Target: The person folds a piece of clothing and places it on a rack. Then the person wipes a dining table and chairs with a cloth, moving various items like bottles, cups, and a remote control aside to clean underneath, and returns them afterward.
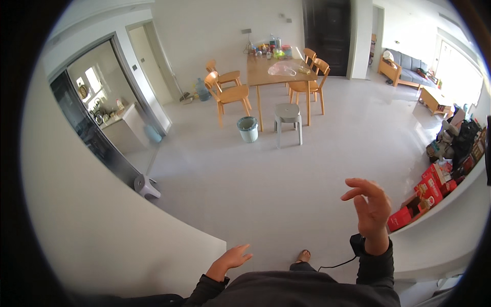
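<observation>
Low at the centre-left, my left hand is held out with its fingers apart and nothing in it. It is beside the end of a white wall. My right hand is raised on the right, empty, its fingers bent and spread. A black device with a black cable is at my right wrist. Below, one foot in a sandal shows on the pale floor.
Ahead stands a wooden table with wooden chairs, a grey stool and a waste bin. Red boxes and bags line the right wall. A purple-grey stool is by the kitchen doorway at left. A sofa is far right.
</observation>
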Demonstrator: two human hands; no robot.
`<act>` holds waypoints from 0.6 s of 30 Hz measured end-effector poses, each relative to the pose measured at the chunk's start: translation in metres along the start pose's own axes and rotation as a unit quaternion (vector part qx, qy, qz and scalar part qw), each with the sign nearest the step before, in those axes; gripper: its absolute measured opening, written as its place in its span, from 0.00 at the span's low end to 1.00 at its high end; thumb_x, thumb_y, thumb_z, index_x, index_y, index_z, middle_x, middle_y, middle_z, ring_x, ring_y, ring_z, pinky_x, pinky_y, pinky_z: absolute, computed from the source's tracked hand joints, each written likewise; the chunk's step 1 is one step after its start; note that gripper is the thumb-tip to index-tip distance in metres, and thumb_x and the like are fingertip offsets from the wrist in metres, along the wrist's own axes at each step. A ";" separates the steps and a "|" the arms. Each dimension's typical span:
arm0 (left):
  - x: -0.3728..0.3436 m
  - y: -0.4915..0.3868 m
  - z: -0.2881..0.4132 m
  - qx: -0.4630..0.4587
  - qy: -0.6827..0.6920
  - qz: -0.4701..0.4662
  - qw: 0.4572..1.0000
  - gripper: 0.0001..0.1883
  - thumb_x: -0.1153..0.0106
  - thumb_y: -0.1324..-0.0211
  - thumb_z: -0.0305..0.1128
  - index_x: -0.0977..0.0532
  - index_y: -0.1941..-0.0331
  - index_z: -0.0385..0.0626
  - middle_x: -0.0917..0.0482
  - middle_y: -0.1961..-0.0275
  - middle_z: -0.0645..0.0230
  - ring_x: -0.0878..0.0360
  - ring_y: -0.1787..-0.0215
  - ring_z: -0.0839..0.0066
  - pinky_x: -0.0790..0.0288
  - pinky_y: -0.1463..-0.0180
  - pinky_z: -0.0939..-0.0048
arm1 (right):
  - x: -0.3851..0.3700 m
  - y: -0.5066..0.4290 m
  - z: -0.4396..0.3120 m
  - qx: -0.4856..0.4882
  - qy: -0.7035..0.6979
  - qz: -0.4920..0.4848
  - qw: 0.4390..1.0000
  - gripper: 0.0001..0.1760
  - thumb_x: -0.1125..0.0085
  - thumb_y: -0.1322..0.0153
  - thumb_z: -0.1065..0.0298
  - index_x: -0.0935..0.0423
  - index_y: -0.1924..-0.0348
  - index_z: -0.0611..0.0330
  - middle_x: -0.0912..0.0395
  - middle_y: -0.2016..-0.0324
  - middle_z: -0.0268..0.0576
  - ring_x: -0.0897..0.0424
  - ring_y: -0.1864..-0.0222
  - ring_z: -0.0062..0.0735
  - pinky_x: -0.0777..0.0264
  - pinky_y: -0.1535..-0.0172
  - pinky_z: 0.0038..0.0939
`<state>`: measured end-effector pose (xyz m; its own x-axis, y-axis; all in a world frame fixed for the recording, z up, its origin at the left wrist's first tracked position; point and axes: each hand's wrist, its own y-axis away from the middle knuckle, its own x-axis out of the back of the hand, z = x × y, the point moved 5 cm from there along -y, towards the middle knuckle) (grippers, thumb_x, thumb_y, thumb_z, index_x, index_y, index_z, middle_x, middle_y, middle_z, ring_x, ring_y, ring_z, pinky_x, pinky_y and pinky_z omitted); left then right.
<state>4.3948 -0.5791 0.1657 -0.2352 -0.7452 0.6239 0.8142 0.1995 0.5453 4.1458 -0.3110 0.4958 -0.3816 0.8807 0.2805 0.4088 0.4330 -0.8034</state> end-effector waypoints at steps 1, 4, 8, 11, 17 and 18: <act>0.012 -0.019 0.021 -0.006 0.005 0.005 1.000 0.34 0.48 0.32 0.52 0.39 0.30 0.45 0.34 0.30 0.52 0.31 0.33 0.55 0.36 0.32 0.59 | 0.016 -0.018 0.014 0.014 -0.022 0.012 1.000 0.20 0.49 0.34 0.87 0.26 0.49 0.69 0.17 0.57 0.55 0.15 0.67 0.36 0.23 0.58 0.31; 0.053 -0.084 0.083 -0.024 0.019 0.002 1.000 0.33 0.47 0.32 0.51 0.38 0.30 0.45 0.33 0.30 0.52 0.25 0.37 0.56 0.32 0.35 0.60 | 0.062 -0.073 0.053 0.057 -0.080 0.017 0.995 0.20 0.47 0.34 0.85 0.27 0.49 0.69 0.17 0.59 0.56 0.15 0.69 0.37 0.20 0.64 0.33; 0.097 -0.169 0.143 -0.020 -0.002 0.053 0.998 0.33 0.49 0.32 0.52 0.38 0.30 0.45 0.32 0.31 0.51 0.27 0.35 0.54 0.33 0.35 0.59 | 0.098 -0.135 0.111 0.166 -0.138 0.003 0.976 0.14 0.35 0.30 0.65 0.23 0.54 0.61 0.17 0.64 0.52 0.17 0.75 0.35 0.19 0.69 0.31; 0.118 -0.226 0.161 -0.025 0.072 0.046 0.996 0.33 0.47 0.33 0.51 0.37 0.31 0.45 0.31 0.32 0.51 0.26 0.37 0.53 0.33 0.35 0.59 | 0.105 -0.175 0.161 0.271 -0.142 -0.038 0.951 0.20 0.37 0.28 0.54 0.26 0.49 0.55 0.18 0.66 0.43 0.19 0.77 0.28 0.23 0.72 0.26; 0.192 -0.382 0.180 0.024 0.023 0.039 0.999 0.32 0.46 0.34 0.48 0.35 0.33 0.41 0.30 0.33 0.48 0.29 0.34 0.51 0.34 0.33 0.57 | 0.110 -0.260 0.272 0.288 -0.149 -0.105 0.940 0.17 0.47 0.23 0.53 0.32 0.48 0.52 0.23 0.69 0.43 0.24 0.78 0.31 0.24 0.78 0.27; 0.214 -0.414 0.193 -0.006 0.005 0.048 0.999 0.32 0.46 0.34 0.48 0.35 0.33 0.40 0.30 0.34 0.48 0.30 0.34 0.51 0.35 0.33 0.57 | 0.110 -0.278 0.293 0.278 -0.137 -0.104 0.945 0.16 0.49 0.23 0.52 0.32 0.50 0.53 0.23 0.69 0.42 0.24 0.78 0.30 0.25 0.77 0.28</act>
<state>3.9047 -0.6985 0.1814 -0.1508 -0.7300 0.6666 0.8391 0.2619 0.4767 3.7468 -0.3914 0.5961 -0.6381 0.6714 0.3770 -0.1680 0.3565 -0.9191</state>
